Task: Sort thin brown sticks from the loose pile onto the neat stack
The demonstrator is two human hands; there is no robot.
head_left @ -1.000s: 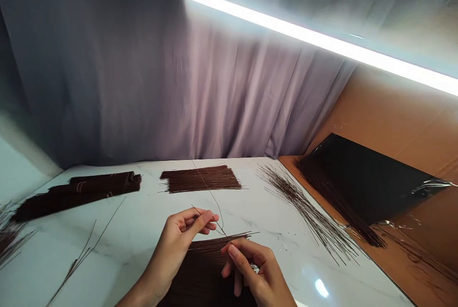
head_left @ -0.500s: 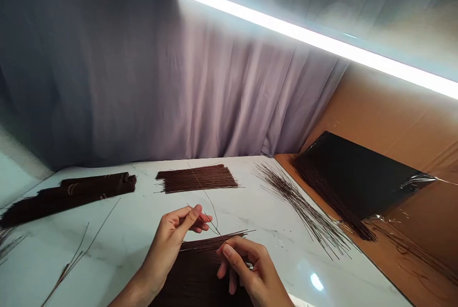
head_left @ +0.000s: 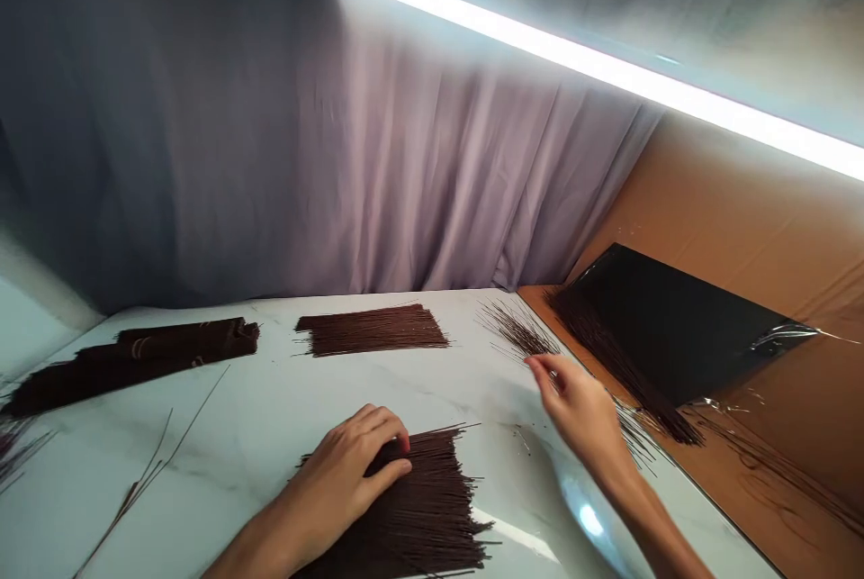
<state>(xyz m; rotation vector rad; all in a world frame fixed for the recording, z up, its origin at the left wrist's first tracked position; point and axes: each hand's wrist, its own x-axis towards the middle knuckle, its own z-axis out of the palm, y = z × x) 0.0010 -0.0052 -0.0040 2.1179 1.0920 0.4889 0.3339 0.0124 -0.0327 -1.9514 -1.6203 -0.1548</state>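
My left hand [head_left: 357,466] lies flat with its fingers on the near pile of thin dark brown sticks [head_left: 418,507] on the white marble table [head_left: 270,417]. My right hand [head_left: 580,412] is stretched out to the right over a loose fan of sticks [head_left: 519,336]; its fingers are apart and I see nothing in them. A neat flat batch of sticks [head_left: 371,330] lies at the table's middle back.
Bound dark bundles [head_left: 135,358] lie at the back left, and a few stray sticks [head_left: 155,471] at the front left. A large mass of sticks in clear plastic wrap [head_left: 668,336] rests on brown cardboard at the right. A grey curtain hangs behind.
Both hands held one thin bent stick before. Now that stick is gone from them; my left hand has dropped onto the near pile and my right hand has swung right over the loose sticks.
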